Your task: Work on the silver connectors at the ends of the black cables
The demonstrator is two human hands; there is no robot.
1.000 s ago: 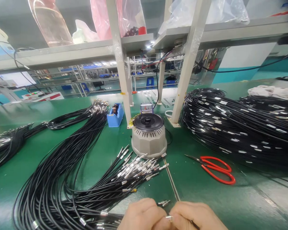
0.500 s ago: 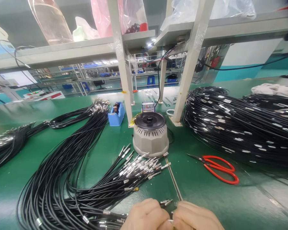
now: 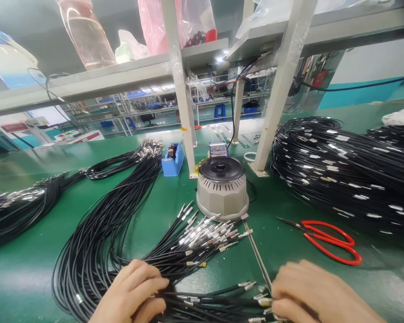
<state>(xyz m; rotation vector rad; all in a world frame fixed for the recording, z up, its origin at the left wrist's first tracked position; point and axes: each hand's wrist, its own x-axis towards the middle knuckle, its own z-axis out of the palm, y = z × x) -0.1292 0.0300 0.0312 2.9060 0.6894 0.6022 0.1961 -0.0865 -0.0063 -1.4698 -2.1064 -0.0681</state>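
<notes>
My left hand (image 3: 133,291) rests at the bottom left of centre, fingers curled onto a bundle of thin black cables (image 3: 97,251) with silver metal end fittings (image 3: 208,233). At the bottom right my right hand (image 3: 309,294) pinches the metal tips of a few cables (image 3: 256,296) lying near the front edge. The cable ends fan out toward a grey round device with a black dial top (image 3: 222,188). A thin metal rod (image 3: 257,258) lies on the green mat between the hands and the device.
Red-handled scissors (image 3: 330,242) lie to the right. A large coil of black cable (image 3: 343,166) fills the right side, more cable bundles (image 3: 23,206) the left. A blue tape dispenser (image 3: 173,159) and white shelf posts (image 3: 185,98) stand behind the device.
My hands were pressed together on one metal fitting; now they have parted, the left onto the cable bundle, the right on cable tips. The view has shifted left and down.
</notes>
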